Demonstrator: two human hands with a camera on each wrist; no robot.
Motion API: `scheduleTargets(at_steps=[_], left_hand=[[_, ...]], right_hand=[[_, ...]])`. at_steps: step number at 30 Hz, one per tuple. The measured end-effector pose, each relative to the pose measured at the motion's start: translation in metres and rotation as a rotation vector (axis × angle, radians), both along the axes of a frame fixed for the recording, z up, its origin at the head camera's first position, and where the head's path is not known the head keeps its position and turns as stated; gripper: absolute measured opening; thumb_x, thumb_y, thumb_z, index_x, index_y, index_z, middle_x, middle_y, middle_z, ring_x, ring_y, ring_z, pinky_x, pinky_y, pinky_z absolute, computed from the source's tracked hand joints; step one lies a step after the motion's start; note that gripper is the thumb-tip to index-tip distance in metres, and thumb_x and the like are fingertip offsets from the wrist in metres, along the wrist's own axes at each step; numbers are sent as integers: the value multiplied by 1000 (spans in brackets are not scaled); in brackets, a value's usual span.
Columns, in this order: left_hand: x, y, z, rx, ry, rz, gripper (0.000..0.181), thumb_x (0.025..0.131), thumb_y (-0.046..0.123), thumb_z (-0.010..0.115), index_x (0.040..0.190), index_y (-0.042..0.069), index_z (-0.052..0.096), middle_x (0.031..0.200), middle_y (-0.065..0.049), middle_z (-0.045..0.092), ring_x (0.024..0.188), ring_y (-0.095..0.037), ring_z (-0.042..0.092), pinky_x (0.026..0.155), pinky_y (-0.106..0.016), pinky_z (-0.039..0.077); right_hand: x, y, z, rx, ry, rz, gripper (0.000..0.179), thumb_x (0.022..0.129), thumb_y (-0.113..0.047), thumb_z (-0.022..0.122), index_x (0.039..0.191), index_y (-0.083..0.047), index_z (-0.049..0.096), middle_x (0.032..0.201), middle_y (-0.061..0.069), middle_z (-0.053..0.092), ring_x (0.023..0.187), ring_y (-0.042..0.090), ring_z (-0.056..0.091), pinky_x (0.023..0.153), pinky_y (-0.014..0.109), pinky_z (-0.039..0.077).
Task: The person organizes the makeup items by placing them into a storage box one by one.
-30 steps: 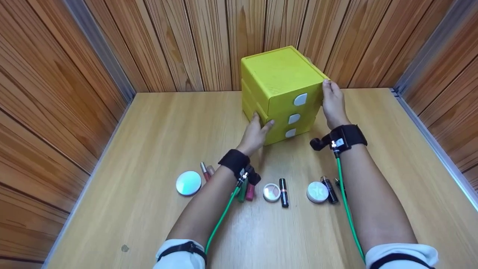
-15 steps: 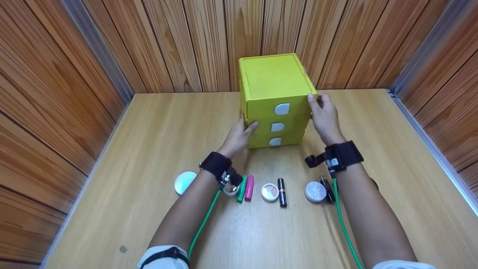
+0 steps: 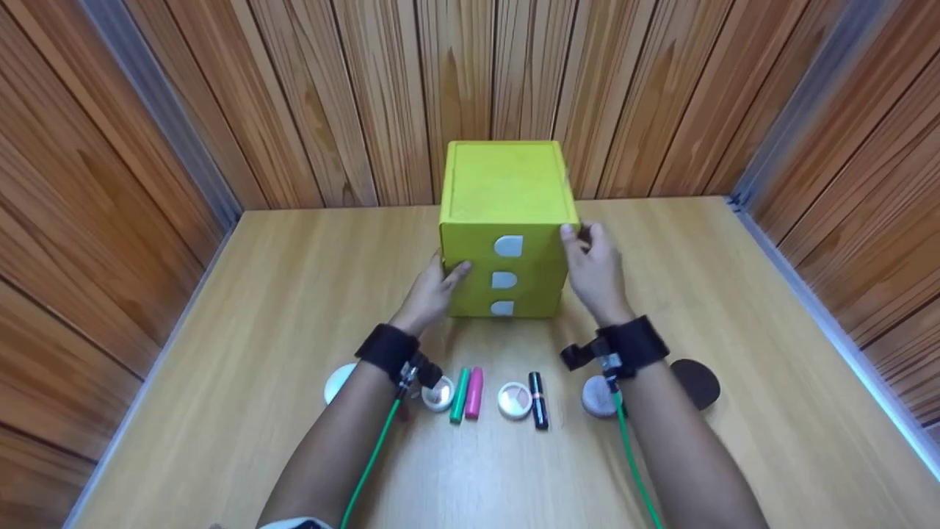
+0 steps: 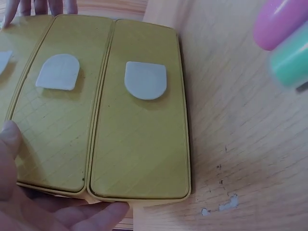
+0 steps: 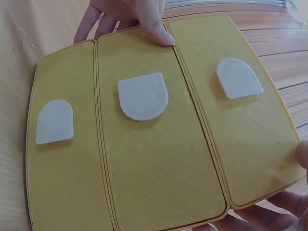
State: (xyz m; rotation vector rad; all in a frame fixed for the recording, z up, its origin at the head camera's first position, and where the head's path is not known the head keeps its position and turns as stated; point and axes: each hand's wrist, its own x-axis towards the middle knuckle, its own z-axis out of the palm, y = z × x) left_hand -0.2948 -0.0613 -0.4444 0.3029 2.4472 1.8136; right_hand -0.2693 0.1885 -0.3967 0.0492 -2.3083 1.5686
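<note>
A yellow three-drawer box (image 3: 507,180) stands at the back middle of the table, its front facing me. Each drawer front carries a white tab handle (image 3: 508,245). My left hand (image 3: 424,295) grips the box's left side, with the thumb (image 4: 10,137) on the front and the other fingers around the side. At the upper right corner my right hand (image 3: 598,275) holds on, thumb (image 5: 302,153) on the front edge and fingers along the right side. All three drawers look closed in both wrist views.
Makeup lies in a row before the box: a green tube (image 3: 460,395), a pink tube (image 3: 474,393), a black tube (image 3: 538,400) and several round compacts, one in the middle (image 3: 515,400). A dark round thing (image 3: 695,383) lies beside my right forearm. Wooden walls (image 3: 470,88) enclose the table.
The box has turned from an angle to face me squarely and has come left and closer. Both hands have moved with it, keeping their grip.
</note>
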Motion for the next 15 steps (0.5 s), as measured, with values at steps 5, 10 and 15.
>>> scheduleTargets(at_steps=[5,10,15], left_hand=[[5,-6,-7,-40,-8,23,59,99,43,51,149,16,33,139,-9,52,125,-23,50,106,-44,38],[4,0,-6,-81,-20,59,68,98,50,50,152,15,29,144,-12,48,129,-25,47,108,-43,36],[2,3,-4,-88,-10,80,71,96,54,50,152,15,29,144,-13,48,128,-26,47,107,-43,38]], right_hand=[[6,-9,-10,16,-13,-17,59,99,-51,48,130,-1,48,136,19,53,126,28,49,102,40,44],[4,-7,-7,16,-53,-33,63,98,-56,46,133,-3,46,141,18,49,128,29,47,103,41,43],[1,-4,-3,17,-65,-14,65,98,-57,45,135,-4,44,144,18,46,130,30,46,105,44,41]])
